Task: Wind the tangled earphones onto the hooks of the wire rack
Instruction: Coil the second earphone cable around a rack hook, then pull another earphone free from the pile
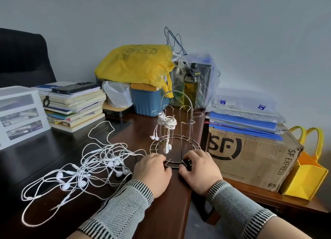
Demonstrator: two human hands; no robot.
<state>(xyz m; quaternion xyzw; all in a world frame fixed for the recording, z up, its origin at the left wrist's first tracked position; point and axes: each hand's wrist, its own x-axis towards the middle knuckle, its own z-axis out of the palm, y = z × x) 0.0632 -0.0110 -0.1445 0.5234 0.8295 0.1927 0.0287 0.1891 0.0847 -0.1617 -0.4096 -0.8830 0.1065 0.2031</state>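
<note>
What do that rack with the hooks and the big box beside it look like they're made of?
The wire rack looks like thin, shiny metal wire, probably chrome-plated steel: it glints silver. The box is brown corrugated cardboard, matte, with printed black lettering and worn, crumpled corners.

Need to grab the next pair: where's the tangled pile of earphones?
In the head view, the tangle lies on the dark desk, just left of the left hand and the wire rack.

A single head-worn wide-angle camera looks forward and down from above the person's forearms, close over the desk [166, 212]. It faces the rack [176, 131] near centre and the wall [232, 23] behind.
</note>
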